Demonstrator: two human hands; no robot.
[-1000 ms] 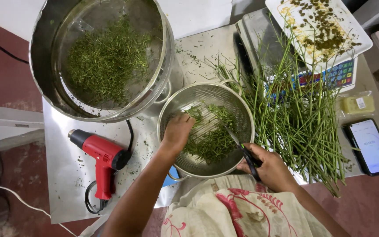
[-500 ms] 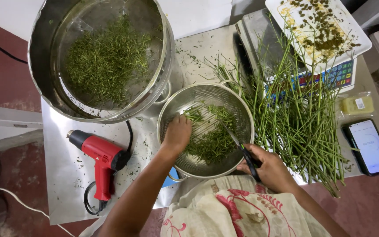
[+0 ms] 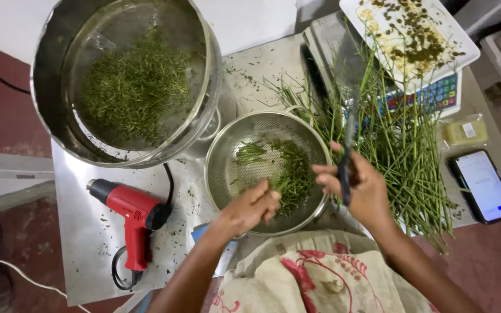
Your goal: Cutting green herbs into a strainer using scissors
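Head | colander [image 3: 227, 152]: cut greens | left hand [image 3: 253, 206] pinches greens | right hand [image 3: 359, 188] grips scissors [image 3: 344, 168]

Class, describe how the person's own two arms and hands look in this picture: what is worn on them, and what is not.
Both forearms are bare, with no sleeves in view. The left hand and the right hand wear no gloves, and no rings, watch or bangles can be made out. Below the arms lies a cream cloth with a red flower print, worn over the lap.
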